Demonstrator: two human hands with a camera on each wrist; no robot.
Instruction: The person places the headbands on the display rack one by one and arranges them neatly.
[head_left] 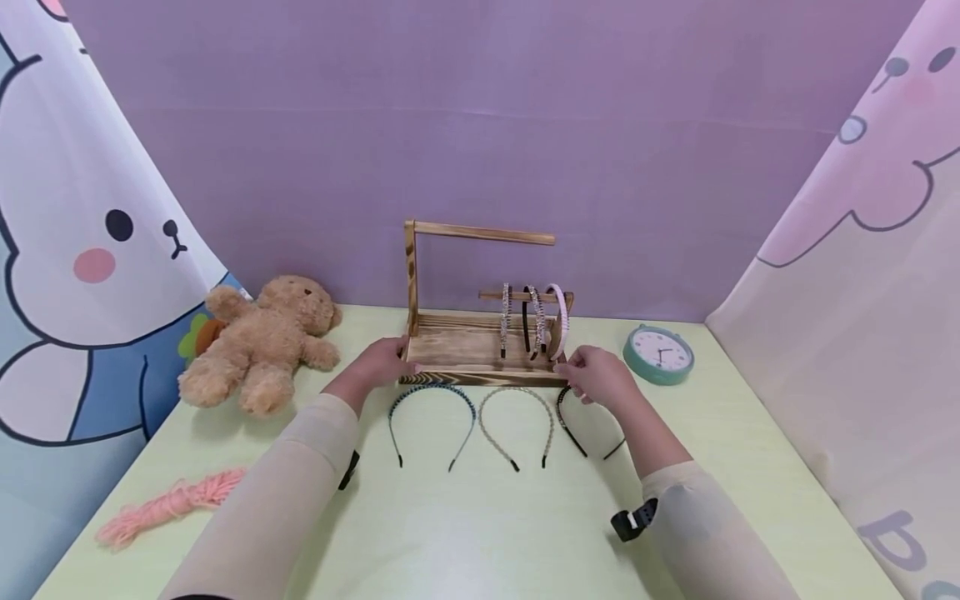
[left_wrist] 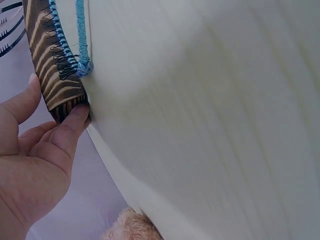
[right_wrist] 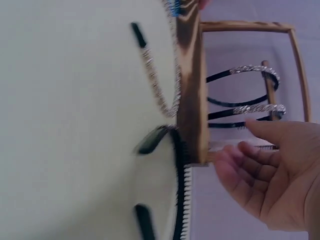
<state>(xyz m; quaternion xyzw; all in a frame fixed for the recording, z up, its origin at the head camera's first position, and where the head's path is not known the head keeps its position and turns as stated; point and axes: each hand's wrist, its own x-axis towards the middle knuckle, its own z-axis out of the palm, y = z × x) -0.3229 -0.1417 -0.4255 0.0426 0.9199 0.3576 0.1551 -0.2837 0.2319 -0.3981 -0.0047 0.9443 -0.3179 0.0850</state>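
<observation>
Your wooden rack (head_left: pixel 453 347) stands near the back of the pale green tabletop (head_left: pixel 450 533), in front of a purple cloth (head_left: pixel 487 150). Your left hand (head_left: pixel 380 362) pinches its left front corner between thumb and fingers. Your right hand (head_left: pixel 600 377) is at the right front corner, fingers loosely curled; whether they grip the wood, you cannot tell from these views. Two glittering headbands (head_left: pixel 506 321) and a pink headband (head_left: pixel 564 321) hang on the lower bar (head_left: pixel 489 294), whose left end is free. Just in front of the rack lie a blue headband (head_left: pixel 431 386), a pale headband (head_left: pixel 516 389) and a black headband (head_left: pixel 573 437), side by side. If you adjust the rack, guide both corners evenly and keep its base level, since a leftward tilt could slide the hung bands off; keep your right fingers clear of the pink and black ones.
</observation>
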